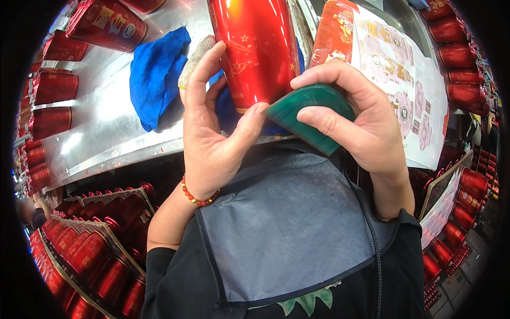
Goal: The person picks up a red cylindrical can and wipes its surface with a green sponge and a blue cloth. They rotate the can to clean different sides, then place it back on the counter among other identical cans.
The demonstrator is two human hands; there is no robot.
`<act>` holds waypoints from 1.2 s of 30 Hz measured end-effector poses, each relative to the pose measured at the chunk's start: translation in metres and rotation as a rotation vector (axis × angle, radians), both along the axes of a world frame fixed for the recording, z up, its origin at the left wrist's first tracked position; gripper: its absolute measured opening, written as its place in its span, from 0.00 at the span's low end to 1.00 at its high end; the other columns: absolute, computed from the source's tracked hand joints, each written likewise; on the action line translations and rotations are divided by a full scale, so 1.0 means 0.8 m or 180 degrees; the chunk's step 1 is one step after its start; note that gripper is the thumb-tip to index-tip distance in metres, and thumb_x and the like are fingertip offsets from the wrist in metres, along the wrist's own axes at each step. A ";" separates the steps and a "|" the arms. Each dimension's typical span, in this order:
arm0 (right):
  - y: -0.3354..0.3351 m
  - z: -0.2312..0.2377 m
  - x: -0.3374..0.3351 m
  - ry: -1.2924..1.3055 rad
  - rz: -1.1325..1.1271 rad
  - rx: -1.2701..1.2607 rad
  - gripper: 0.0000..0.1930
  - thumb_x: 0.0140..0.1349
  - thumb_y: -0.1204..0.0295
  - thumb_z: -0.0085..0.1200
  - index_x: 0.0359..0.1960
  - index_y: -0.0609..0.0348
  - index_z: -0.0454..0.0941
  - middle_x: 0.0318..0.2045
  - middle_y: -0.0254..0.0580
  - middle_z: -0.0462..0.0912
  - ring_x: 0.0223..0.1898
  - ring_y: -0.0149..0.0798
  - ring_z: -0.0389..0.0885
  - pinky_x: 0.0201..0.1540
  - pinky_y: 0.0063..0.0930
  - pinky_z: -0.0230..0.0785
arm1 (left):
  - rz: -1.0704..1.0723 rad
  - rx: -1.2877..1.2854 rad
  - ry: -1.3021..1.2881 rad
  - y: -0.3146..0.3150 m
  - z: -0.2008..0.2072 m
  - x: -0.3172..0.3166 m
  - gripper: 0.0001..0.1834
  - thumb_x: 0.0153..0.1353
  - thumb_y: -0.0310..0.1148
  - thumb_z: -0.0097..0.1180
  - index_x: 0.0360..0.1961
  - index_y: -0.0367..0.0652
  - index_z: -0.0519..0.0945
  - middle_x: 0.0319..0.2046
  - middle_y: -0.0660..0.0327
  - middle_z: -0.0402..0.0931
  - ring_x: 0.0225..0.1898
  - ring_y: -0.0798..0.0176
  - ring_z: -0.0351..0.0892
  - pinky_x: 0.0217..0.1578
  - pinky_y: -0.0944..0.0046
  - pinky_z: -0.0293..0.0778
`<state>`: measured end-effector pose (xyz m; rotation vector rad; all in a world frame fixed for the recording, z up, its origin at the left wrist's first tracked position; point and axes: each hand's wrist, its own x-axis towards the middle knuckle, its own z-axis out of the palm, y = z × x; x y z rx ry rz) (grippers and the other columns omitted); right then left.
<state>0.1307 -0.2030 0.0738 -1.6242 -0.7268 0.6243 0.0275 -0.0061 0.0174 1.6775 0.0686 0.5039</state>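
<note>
A glossy red bottle-like container (257, 53) with gold stars and print stands out at the top middle, its upper end cut off by the picture. My left hand (218, 117) grips its lower left side, the fingers along the wall and the thumb at the near end. Pinched between thumb and fingers of my right hand (361, 117) is a green half-round scraper (313, 103). The scraper's tip touches or nearly touches my left thumb at the container's near end. Beneath and beside the container lies a bunched blue cloth (156, 74). A beige knitted glove-like piece (196, 58) sits behind my left hand.
The metal table (101, 143) spans the far side. Printed decal sheets (409, 80) and a red patterned sheet (334, 32) lie at right. More red containers (109, 24) line the left, and others (462, 58) the right. Racks of red containers (87, 252) stand at lower left.
</note>
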 end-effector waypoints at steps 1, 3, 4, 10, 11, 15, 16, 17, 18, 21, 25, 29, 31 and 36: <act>-0.001 0.003 0.001 0.0108 -0.0014 -0.0010 0.15 0.66 0.78 0.61 0.54 0.64 0.78 0.48 0.36 0.81 0.51 0.28 0.79 0.56 0.22 0.71 | 0.0008 -0.0007 0.0011 0.000 0.001 0.000 0.45 0.59 0.27 0.69 0.75 0.38 0.58 0.70 0.53 0.58 0.69 0.58 0.65 0.69 0.57 0.64; -0.004 0.006 0.003 0.0243 -0.0115 -0.0016 0.14 0.68 0.77 0.60 0.54 0.63 0.78 0.48 0.36 0.82 0.51 0.28 0.80 0.56 0.22 0.71 | 0.0008 0.0106 -0.0011 0.000 0.003 -0.001 0.46 0.58 0.27 0.69 0.75 0.37 0.58 0.70 0.52 0.58 0.68 0.57 0.66 0.68 0.56 0.65; -0.006 0.007 0.005 0.0269 -0.0201 -0.0011 0.14 0.69 0.76 0.59 0.55 0.64 0.78 0.49 0.36 0.82 0.51 0.28 0.80 0.56 0.22 0.71 | 0.0006 0.0161 -0.0022 0.000 0.003 -0.001 0.46 0.58 0.27 0.69 0.75 0.37 0.58 0.70 0.52 0.58 0.67 0.57 0.67 0.68 0.56 0.65; -0.008 -0.009 0.012 0.0681 -0.0598 0.0096 0.12 0.72 0.69 0.58 0.52 0.59 0.80 0.43 0.33 0.83 0.45 0.25 0.81 0.49 0.19 0.75 | 0.0190 0.0551 -0.0030 -0.004 0.002 0.002 0.48 0.55 0.27 0.71 0.74 0.37 0.58 0.69 0.51 0.58 0.66 0.56 0.67 0.67 0.55 0.66; -0.008 -0.013 0.013 0.0834 -0.0639 0.0141 0.11 0.73 0.69 0.57 0.52 0.59 0.80 0.43 0.33 0.83 0.45 0.24 0.81 0.49 0.19 0.75 | 0.0165 0.0529 -0.0034 -0.004 0.002 0.002 0.48 0.55 0.28 0.71 0.74 0.37 0.58 0.69 0.51 0.58 0.67 0.56 0.66 0.67 0.55 0.66; -0.008 -0.029 0.019 0.1000 -0.0708 0.0341 0.11 0.75 0.67 0.55 0.52 0.60 0.80 0.41 0.32 0.83 0.42 0.23 0.80 0.46 0.17 0.74 | 0.0000 0.0156 0.0013 -0.001 0.006 0.001 0.48 0.55 0.28 0.71 0.74 0.37 0.58 0.69 0.52 0.58 0.69 0.56 0.64 0.69 0.55 0.64; -0.008 -0.030 0.023 0.1020 -0.0671 0.0334 0.11 0.75 0.67 0.55 0.52 0.60 0.80 0.40 0.31 0.83 0.40 0.22 0.80 0.46 0.17 0.73 | -0.0052 -0.0009 0.0041 -0.001 0.006 0.000 0.47 0.56 0.28 0.71 0.74 0.37 0.58 0.69 0.52 0.57 0.69 0.57 0.64 0.69 0.55 0.63; -0.008 -0.032 0.026 0.1040 -0.0634 0.0327 0.11 0.75 0.66 0.55 0.51 0.60 0.80 0.38 0.31 0.83 0.39 0.22 0.79 0.45 0.17 0.73 | 0.0017 -0.0205 0.0072 -0.001 0.006 0.000 0.47 0.56 0.28 0.71 0.74 0.37 0.59 0.69 0.52 0.57 0.70 0.57 0.63 0.69 0.55 0.63; -0.009 -0.033 0.029 0.1058 -0.0608 0.0317 0.12 0.75 0.66 0.55 0.51 0.60 0.80 0.37 0.30 0.84 0.38 0.21 0.79 0.44 0.16 0.72 | 0.0077 -0.0406 0.0100 -0.002 0.005 0.000 0.47 0.56 0.28 0.71 0.74 0.37 0.59 0.69 0.52 0.57 0.70 0.57 0.63 0.69 0.55 0.63; -0.011 -0.039 0.036 0.1073 -0.0198 0.0063 0.13 0.78 0.65 0.49 0.47 0.63 0.79 0.39 0.32 0.82 0.40 0.22 0.78 0.44 0.17 0.72 | 0.0166 -0.0425 0.0124 -0.003 0.002 0.001 0.46 0.57 0.28 0.70 0.74 0.37 0.59 0.69 0.53 0.57 0.70 0.57 0.63 0.69 0.54 0.63; 0.006 -0.032 0.026 0.0775 -0.0167 -0.0268 0.12 0.73 0.67 0.59 0.49 0.62 0.76 0.32 0.28 0.78 0.35 0.19 0.75 0.40 0.14 0.67 | 0.0173 0.0032 0.0052 -0.003 -0.003 0.002 0.47 0.56 0.29 0.71 0.74 0.37 0.58 0.69 0.53 0.57 0.70 0.57 0.63 0.68 0.54 0.65; 0.014 -0.040 0.022 0.0795 -0.0336 -0.0107 0.23 0.62 0.63 0.72 0.48 0.63 0.74 0.23 0.30 0.80 0.25 0.20 0.72 0.27 0.16 0.61 | 0.0165 0.0074 0.0091 -0.003 0.000 0.002 0.48 0.56 0.29 0.71 0.74 0.38 0.57 0.69 0.54 0.56 0.69 0.57 0.64 0.66 0.55 0.66; 0.014 -0.041 0.023 0.0747 -0.0312 -0.0122 0.22 0.62 0.63 0.72 0.48 0.63 0.74 0.23 0.30 0.80 0.25 0.20 0.72 0.27 0.16 0.61 | 0.0156 0.0044 0.0098 -0.003 0.000 0.002 0.48 0.55 0.28 0.72 0.74 0.39 0.57 0.69 0.54 0.56 0.69 0.56 0.64 0.66 0.55 0.66; 0.014 -0.043 0.024 0.0742 -0.0272 -0.0083 0.21 0.62 0.63 0.71 0.47 0.62 0.74 0.23 0.30 0.80 0.25 0.20 0.73 0.27 0.16 0.61 | 0.0138 0.0012 0.0088 -0.002 0.000 0.002 0.48 0.55 0.28 0.72 0.74 0.39 0.57 0.69 0.54 0.56 0.69 0.57 0.64 0.66 0.55 0.66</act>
